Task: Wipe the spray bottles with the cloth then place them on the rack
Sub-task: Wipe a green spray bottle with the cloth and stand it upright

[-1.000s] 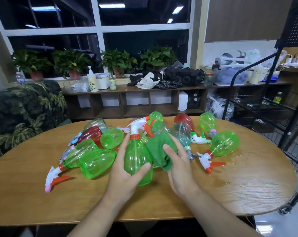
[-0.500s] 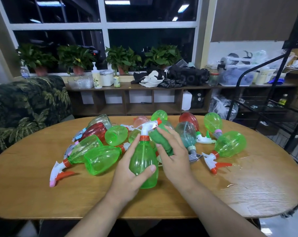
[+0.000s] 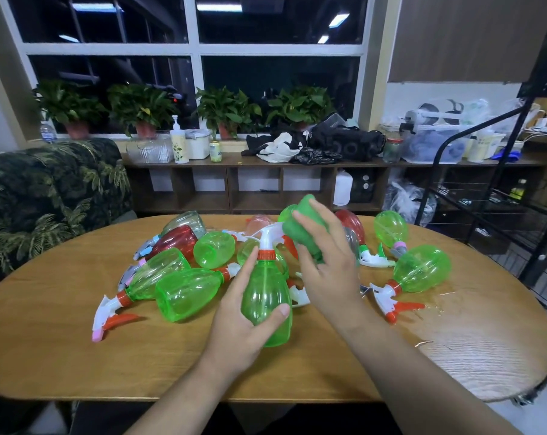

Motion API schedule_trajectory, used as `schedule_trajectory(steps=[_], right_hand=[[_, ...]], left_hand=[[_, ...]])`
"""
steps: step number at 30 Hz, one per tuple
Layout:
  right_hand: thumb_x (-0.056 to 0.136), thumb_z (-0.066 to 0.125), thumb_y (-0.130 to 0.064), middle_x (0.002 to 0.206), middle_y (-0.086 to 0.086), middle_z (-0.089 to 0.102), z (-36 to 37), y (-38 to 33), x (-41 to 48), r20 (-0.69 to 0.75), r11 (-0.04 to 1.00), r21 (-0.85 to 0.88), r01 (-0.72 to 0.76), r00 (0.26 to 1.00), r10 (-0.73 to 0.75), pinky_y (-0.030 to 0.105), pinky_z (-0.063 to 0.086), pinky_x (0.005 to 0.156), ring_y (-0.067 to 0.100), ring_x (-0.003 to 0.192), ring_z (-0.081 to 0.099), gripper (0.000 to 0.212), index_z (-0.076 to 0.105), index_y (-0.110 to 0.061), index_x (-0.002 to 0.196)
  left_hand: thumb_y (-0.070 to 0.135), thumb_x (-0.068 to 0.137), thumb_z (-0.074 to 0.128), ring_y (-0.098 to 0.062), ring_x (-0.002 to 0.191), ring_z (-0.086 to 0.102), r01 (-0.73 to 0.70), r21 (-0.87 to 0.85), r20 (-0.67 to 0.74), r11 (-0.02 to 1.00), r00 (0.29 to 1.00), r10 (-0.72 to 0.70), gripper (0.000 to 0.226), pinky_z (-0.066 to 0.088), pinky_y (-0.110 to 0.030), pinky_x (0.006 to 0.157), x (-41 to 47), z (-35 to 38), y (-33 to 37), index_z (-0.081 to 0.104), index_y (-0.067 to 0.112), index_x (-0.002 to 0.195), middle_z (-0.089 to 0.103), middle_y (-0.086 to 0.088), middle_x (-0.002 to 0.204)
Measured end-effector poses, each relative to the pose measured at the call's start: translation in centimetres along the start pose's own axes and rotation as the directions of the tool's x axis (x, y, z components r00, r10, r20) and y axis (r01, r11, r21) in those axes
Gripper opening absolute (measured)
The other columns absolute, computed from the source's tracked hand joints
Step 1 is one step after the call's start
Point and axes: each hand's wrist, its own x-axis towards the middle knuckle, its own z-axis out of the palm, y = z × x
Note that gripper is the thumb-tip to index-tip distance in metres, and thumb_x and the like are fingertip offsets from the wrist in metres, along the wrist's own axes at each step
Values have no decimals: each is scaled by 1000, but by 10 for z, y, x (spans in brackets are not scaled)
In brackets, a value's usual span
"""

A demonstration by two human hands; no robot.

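The left hand (image 3: 244, 328) grips a green spray bottle (image 3: 266, 302) at lower centre of the frame, thumb across its front and fingers curled round the back. The bottle stands upright with its base on the table (image 3: 77, 346) and its white spray head pointing up. The right hand (image 3: 325, 271) holds the bunched green cloth (image 3: 303, 227) between thumb and fingers, just right of the spray head; motion blur hides whether the two touch.

Half a second ago the cloth sat lower, against the bottle's neck and shoulder, and a second ago against the side of its body. It has since climbed to the height of the spray head. The left hand's grip and the bottle's place are unchanged.

Behind the hands a heap of spray bottles (image 3: 187, 293), green, red and clear, lies across the middle of the table. Bare wood shows at lower left, along the near edge, and at lower right, where a wet patch (image 3: 444, 301) glistens beside the rightmost bottle. The black wire rack (image 3: 485, 196) stands at the right edge of the frame, beyond the table's rounded right end. A leaf-patterned sofa (image 3: 46, 199) sits just beyond the table's left end.
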Motion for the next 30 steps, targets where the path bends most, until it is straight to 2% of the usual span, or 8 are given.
schedule_trajectory(steps=[3,7,14,18,24,26,28,30], right_hand=[[93,58,5,165,-5,46,5,8,6,312,992,-34,119,945,-103,54,32,127,20,161,30,59,65,-21,146],[88,52,5,163,-9,49,1,11,4,456,984,-7,179,876,-157,65,24,128,16,162,25,67,63,-23,148],[86,49,-4,151,-3,59,-9,0,31,553,949,-44,311,799,-236,49,33,125,21,150,43,59,70,-20,138],[86,55,-13,135,-11,67,-17,-2,45,499,986,-116,120,866,-47,35,44,112,9,126,56,48,74,-26,127],[83,55,-8,92,-11,76,-46,-8,80,626,943,53,-327,747,224,22,47,64,5,68,59,37,81,-26,102],[82,50,-3,93,-2,77,-51,-4,81,617,840,175,-513,722,313,22,49,65,9,74,63,40,82,-17,102],[84,43,-3,104,13,75,-52,1,76,660,529,355,-771,608,443,33,54,75,24,87,66,46,81,-11,107],[89,40,-5,114,20,72,-49,8,68,682,305,433,-848,530,504,47,51,89,34,95,64,49,79,-14,118]], left_hand=[[25,85,84,-5,141,55,37,-46,-7,998,999,-37,92,43,-19,114,1,-2,-1,36,27,164,57,19,153],[26,82,84,6,139,52,74,-70,-4,995,997,-75,89,39,-8,108,1,-3,-5,40,23,160,54,38,146],[36,83,86,-9,146,50,87,-5,20,996,996,-87,90,40,-42,124,0,1,-7,41,26,160,55,17,156],[27,87,85,-11,154,40,35,64,74,997,996,-40,92,33,-53,127,-1,-3,-4,36,28,165,45,15,164],[22,86,86,-11,152,43,-22,56,126,998,992,15,90,34,-39,126,-4,-4,1,40,30,162,48,18,161],[22,85,86,-10,151,44,-46,57,141,997,989,38,89,35,-30,124,-5,-5,3,41,30,162,49,18,160],[24,85,85,-11,150,45,-56,57,139,997,989,47,89,36,-26,122,-6,-5,3,41,32,162,49,18,160],[23,85,84,-8,148,48,-47,38,128,998,991,42,89,37,-21,118,-6,-5,5,40,31,162,51,21,158]])
